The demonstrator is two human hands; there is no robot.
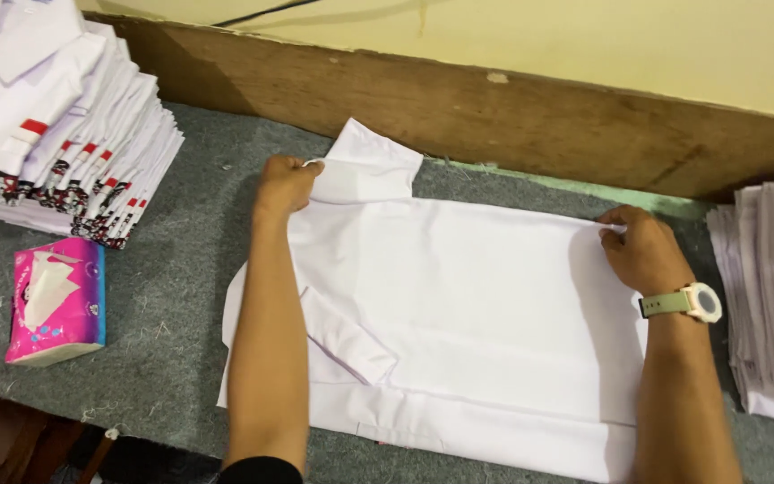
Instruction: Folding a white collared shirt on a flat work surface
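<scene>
Your left hand pinches the white shirt at its far-left corner, your right hand pinches the far-right edge — the shirt lies flat on the grey surface, long axis running between them.

A: Where does the single head view look from?
B: From above the person, angled down toward twelve o'clock, close over the grey table.
A: And its far limit?
B: The wooden board at twelve.

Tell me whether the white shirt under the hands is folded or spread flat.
Partly folded: the white shirt has a sleeve turned over its body, and the left hand and right hand pinch its far edge.
</scene>
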